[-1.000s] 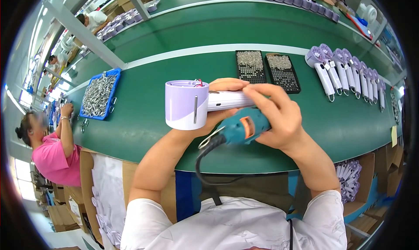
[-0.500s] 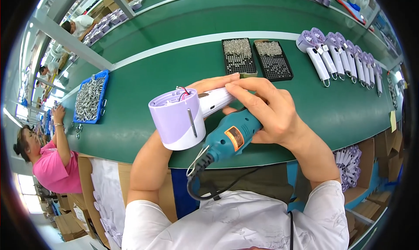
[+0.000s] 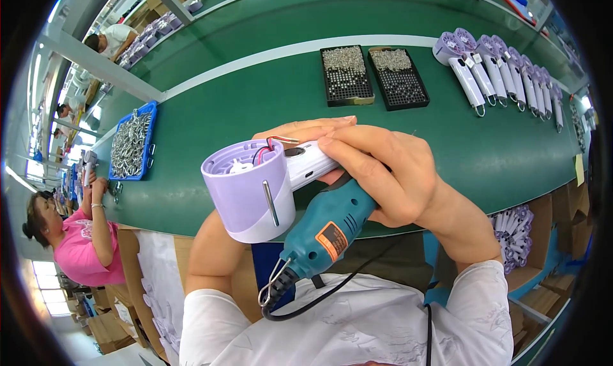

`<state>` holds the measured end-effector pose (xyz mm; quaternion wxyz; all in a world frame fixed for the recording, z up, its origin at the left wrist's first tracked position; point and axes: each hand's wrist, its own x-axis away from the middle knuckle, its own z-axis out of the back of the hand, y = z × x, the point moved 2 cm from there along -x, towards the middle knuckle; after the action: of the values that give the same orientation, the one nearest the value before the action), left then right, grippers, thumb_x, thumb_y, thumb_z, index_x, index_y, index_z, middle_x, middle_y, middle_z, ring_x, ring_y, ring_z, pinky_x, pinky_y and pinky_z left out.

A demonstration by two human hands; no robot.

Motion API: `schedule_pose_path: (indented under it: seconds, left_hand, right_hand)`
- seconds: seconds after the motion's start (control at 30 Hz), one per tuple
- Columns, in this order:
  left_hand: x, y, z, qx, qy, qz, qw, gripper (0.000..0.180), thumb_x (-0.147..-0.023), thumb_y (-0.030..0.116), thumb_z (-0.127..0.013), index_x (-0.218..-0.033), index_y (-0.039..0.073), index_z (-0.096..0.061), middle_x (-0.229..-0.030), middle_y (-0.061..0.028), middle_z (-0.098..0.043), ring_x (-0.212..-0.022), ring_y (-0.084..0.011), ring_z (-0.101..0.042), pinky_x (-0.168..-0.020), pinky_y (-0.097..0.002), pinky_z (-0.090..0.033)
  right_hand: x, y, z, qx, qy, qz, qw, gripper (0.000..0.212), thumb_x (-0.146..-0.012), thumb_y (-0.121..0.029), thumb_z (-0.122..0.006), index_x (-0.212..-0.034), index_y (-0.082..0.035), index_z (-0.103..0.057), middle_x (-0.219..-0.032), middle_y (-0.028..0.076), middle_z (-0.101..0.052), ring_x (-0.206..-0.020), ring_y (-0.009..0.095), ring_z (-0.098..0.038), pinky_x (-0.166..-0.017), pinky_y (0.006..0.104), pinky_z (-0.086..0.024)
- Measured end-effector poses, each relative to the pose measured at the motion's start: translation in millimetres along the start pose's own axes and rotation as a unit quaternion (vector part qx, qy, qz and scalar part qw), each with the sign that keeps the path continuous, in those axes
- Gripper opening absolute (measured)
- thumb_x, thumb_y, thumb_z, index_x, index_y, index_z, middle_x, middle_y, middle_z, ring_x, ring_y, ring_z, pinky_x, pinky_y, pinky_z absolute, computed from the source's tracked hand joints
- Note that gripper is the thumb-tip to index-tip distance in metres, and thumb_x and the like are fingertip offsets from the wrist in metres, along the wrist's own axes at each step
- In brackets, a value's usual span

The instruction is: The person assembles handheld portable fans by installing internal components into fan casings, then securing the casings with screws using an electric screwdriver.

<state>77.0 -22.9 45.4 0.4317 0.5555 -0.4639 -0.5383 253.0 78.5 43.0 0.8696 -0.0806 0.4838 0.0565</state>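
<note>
A lilac and white handheld fan housing [image 3: 246,193] is held over the near edge of the table, its round head open at the top with thin red and black wires sticking out. My left hand [image 3: 306,129] is closed round the white handle from behind, mostly hidden by it. Gripped in my right hand [image 3: 399,171] is a teal electric screwdriver [image 3: 329,232], its cord end pointing down toward me. The thumb and fingers of that hand also rest against the end of the fan handle. The screwdriver's tip is hidden behind my right hand.
Two black screw trays [image 3: 348,88] stand beyond my hands. A blue basket [image 3: 153,120] of metal hooks is at the left. Several fans [image 3: 469,85] lie in a row at the right. A person in pink [image 3: 89,251] works at far left. Boxes [image 3: 543,228] stand below the table.
The fan and screwdriver have come slightly left and nearer me. The fan head is tilted a little more, showing more of its open top. Both hands keep their hold.
</note>
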Motion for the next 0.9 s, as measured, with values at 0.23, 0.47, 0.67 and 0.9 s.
schedule_pose_path:
  seconds: [0.23,0.47,0.67,0.9]
  left_hand:
    - [5.2,1.3,-15.8,0.042,0.052,0.040,0.997,0.040,-0.093,0.015,-0.068,-0.132,0.007,-0.066,-0.141,-0.0207,-0.061,-0.130,-0.0335,-0.060,-0.111,-0.0429,-0.047]
    - [6.5,6.8,-13.9,-0.184,-0.022,-0.051,0.981,0.042,-0.089,0.009,-0.070,-0.130,0.003,-0.065,-0.139,-0.0211,-0.062,-0.130,-0.0344,-0.059,-0.113,-0.0429,-0.045]
    - [3.8,-1.9,-11.4,-0.182,-0.033,-0.086,0.979,0.041,-0.090,0.007,-0.069,-0.131,0.002,-0.064,-0.138,-0.0214,-0.062,-0.130,-0.0350,-0.059,-0.113,-0.0444,-0.045]
    - [-10.6,0.2,-16.4,0.008,0.038,-0.035,0.999,0.037,-0.093,0.010,-0.068,-0.130,0.005,-0.065,-0.137,-0.0185,-0.063,-0.127,-0.0322,-0.061,-0.110,-0.0413,-0.048]
  right_hand:
    - [-1.1,-5.6,1.8,-0.016,-0.013,-0.011,1.000,0.049,-0.068,-0.015,-0.079,-0.110,0.008,-0.070,-0.104,0.018,-0.071,-0.076,0.026,-0.072,-0.059,0.0323,-0.057]
    - [-3.6,-10.5,3.1,-0.024,0.029,0.012,0.999,0.049,-0.066,-0.014,-0.078,-0.109,0.008,-0.070,-0.099,0.016,-0.070,-0.071,0.022,-0.069,-0.057,0.0311,-0.055]
    - [0.6,-10.1,0.6,-0.073,0.073,0.001,0.995,0.047,-0.066,-0.014,-0.079,-0.106,0.009,-0.070,-0.094,0.015,-0.069,-0.069,0.021,-0.069,-0.053,0.0304,-0.053]
    - [-0.7,6.7,-5.7,-0.023,0.031,-0.005,0.999,0.050,-0.065,-0.011,-0.081,-0.109,0.008,-0.068,-0.099,0.015,-0.070,-0.070,0.023,-0.069,-0.054,0.0297,-0.053]
